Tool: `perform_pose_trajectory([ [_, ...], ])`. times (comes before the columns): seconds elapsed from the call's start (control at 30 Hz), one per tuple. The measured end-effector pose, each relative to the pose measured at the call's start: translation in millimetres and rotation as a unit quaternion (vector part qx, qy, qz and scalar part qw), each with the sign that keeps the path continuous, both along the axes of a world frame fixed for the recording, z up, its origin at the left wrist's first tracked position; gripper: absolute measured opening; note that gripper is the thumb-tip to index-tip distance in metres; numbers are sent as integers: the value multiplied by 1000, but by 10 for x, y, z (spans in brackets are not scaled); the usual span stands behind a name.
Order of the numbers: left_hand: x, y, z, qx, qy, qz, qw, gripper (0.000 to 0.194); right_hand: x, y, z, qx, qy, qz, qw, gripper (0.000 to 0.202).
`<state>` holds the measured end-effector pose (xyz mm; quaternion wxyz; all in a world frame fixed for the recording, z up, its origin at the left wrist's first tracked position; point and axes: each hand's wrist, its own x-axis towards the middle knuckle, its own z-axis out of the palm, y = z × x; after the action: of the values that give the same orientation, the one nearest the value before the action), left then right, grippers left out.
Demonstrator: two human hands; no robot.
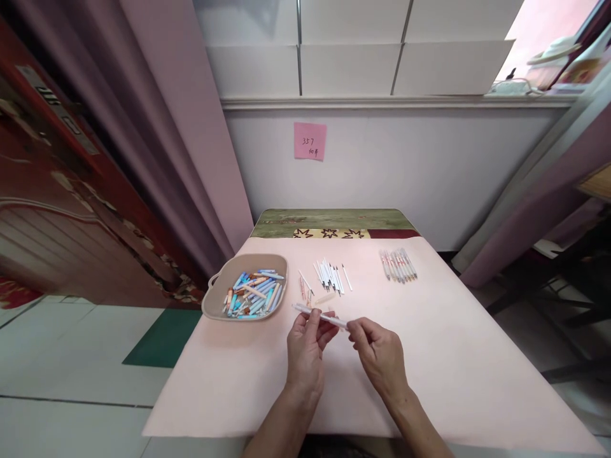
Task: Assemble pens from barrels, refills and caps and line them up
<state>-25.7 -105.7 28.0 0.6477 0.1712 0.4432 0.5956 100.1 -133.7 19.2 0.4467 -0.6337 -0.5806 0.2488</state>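
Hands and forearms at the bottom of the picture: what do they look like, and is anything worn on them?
They are a person's. The left hand and right hand wear no gloves. The left forearm and right forearm show no sleeves, watch or bracelet, and no cables. I can't make out any rings.

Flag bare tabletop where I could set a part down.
Bare: pink cover right of the right hand, below the clear pens; between those pens and the white sticks; below the basket, left of the left hand. Crowded: inside the basket, around the sticks.
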Motion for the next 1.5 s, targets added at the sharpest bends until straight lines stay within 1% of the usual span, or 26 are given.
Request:
perform_pose_trajectory([
  [0.03,-3,5,-4,2,-1,3,1000,25,1,3,-1,9,-4,-1,1000,27],
  [0.1,-10,15,-8,5,-1,9,1000,25,-2,9,2,30,-5,7,1000,34],
  [0.13,-13,18,-9,5,-2,10,1000,26,-5,11,3,33,-5,14,999,31],
  [0.17,-15,20,-10,5,-1,9,1000,27,-7,12,3,30,-8,19,999,24],
  [0.27,-21,19,-18,4,-4,1,1000,28,-8,15,-10,3,-24,15,1000,30],
  [0.3,-23,18,-21,5,-7,-1,1000,28,-8,16,-15,4,-25,11,1000,29],
  [0.4,-25,15,-26,5,-11,1,1000,27,-10,19,-18,34,-23,7,999,34],
  [0.43,-24,15,-26,5,-10,1,1000,27,-12,18,-14,37,-23,9,999,30],
  [0.47,-24,15,-25,4,-8,-1,1000,27,-14,17,-9,35,-26,14,999,28],
  [0.53,-22,17,-22,4,-6,-4,1000,27,-18,11,1,28,-29,14,999,30],
  [0.7,-20,21,-38,4,-6,-6,1000,25,-17,-2,4,35,-30,8,999,27],
  [0.77,-21,21,-50,3,-1,-9,1000,25,-15,-3,-1,24,-34,11,999,30],
  [0.93,-16,17,-60,10,2,-10,1000,25,-15,1,2,38,-34,8,999,27],
  [1.03,-9,13,-57,10,10,-15,1000,26,-16,2,1,25,-44,14,999,31],
  [1.17,-5,8,-50,16,9,-14,1000,27,-18,-1,-6,52,-45,3,998,29],
  [1.23,-5,6,-47,15,15,-14,1000,27,-19,-3,-8,43,-50,10,998,27],
  [1.3,-6,8,-48,14,21,-15,1000,29,-20,-4,-14,27,-56,20,998,31],
  [1.37,-8,15,-57,16,27,-13,999,30,-23,2,-30,28,-60,20,998,25],
  [1.47,-14,37,-81,20,35,-10,999,30,-29,26,-65,58,-69,12,996,23],
  [1.5,-18,48,-91,22,38,-11,999,30,-29,39,-74,64,-74,11,995,19],
])
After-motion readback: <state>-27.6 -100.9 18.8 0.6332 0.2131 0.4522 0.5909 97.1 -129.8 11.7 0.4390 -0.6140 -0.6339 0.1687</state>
